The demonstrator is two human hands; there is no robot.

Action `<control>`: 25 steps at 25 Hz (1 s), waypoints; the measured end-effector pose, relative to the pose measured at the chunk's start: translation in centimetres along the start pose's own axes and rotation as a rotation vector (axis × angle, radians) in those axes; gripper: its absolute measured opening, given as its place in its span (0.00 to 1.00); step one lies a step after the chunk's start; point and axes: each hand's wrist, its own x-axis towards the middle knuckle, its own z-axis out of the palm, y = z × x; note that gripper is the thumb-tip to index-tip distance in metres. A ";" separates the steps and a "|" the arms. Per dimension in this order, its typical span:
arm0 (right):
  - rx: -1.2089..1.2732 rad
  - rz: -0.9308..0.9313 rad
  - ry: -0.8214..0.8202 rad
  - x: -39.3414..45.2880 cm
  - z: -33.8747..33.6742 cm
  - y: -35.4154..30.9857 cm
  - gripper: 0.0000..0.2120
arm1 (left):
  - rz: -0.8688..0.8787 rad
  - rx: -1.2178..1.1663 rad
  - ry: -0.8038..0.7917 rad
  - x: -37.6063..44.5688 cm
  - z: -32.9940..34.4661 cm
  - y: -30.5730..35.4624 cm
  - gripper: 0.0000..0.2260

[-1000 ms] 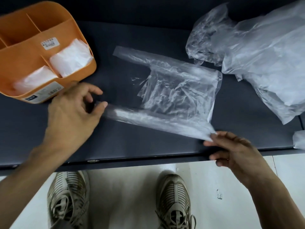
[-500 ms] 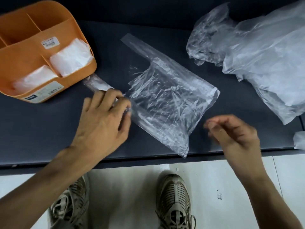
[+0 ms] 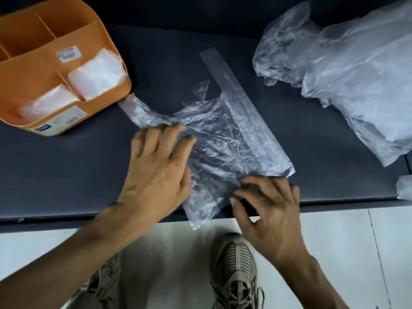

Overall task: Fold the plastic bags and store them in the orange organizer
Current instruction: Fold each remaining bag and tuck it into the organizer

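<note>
clear plastic bag (image 3: 225,139) lies flat on dark table (image 3: 66,175), near corner hanging over front edge, one handle touching orange organizer (image 3: 26,70). left hand (image 3: 156,172) presses its left side, fingers spread fairly straight. right hand (image 3: 269,210) rests curled fingertips on the bottom edge; real grip or not, cannot tell. heap of loose bags (image 3: 347,70) far right.

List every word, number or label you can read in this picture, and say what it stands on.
None can be read.
White sticker on the orange organizer inner wall: print too blurred.
Large label on the organizer's front wall: print too small and blurred.
Plastic bags: no print visible.
</note>
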 end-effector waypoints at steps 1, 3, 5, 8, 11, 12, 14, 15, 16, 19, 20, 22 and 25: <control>0.054 0.001 0.032 -0.3 0.2 -0.7 0.09 | 0.036 -0.018 -0.012 -0.7 0.0 0.8 0.22; 0.119 0.043 0.064 -0.2 0.5 -0.7 0.11 | 0.087 -0.009 -0.100 -2.0 0.8 1.9 0.28; 0.081 0.104 -0.003 0.3 0.9 0.3 0.16 | 0.126 0.036 -0.198 -3.1 2.2 1.7 0.35; -0.032 0.162 -0.175 0.0 1.3 2.1 0.29 | 0.260 0.058 -0.257 -3.7 3.5 0.5 0.38; -0.094 0.172 -0.240 -1.1 1.5 2.8 0.31 | 0.271 -0.014 -0.207 -2.8 3.0 -1.0 0.37; -0.113 0.182 -0.238 -1.3 1.5 2.8 0.31 | 0.192 -0.058 -0.172 -1.9 2.6 -1.9 0.36; -0.139 0.206 -0.225 -1.7 1.7 2.4 0.31 | -0.010 -0.092 -0.091 0.2 2.0 -4.3 0.34; -0.140 0.220 -0.218 -1.8 1.9 2.1 0.31 | -0.096 -0.087 -0.070 1.1 1.8 -5.7 0.34; -0.140 0.234 -0.207 -1.9 2.0 1.7 0.31 | -0.164 -0.089 -0.073 1.8 1.8 -7.1 0.34; -0.149 0.238 -0.166 -1.7 2.2 0.5 0.31 | -0.286 -0.109 -0.109 2.9 1.4 -9.3 0.35; -0.151 0.208 -0.145 -1.6 2.3 0.0 0.30 | -0.272 -0.099 -0.081 2.9 1.1 -9.2 0.34; -0.157 0.144 -0.120 -1.3 2.7 -1.1 0.29 | -0.134 -0.097 0.018 2.0 0.4 -7.1 0.27; -0.148 0.130 -0.132 -0.3 3.6 -2.8 0.28 | 0.098 -0.075 -0.095 -1.2 1.3 -1.8 0.30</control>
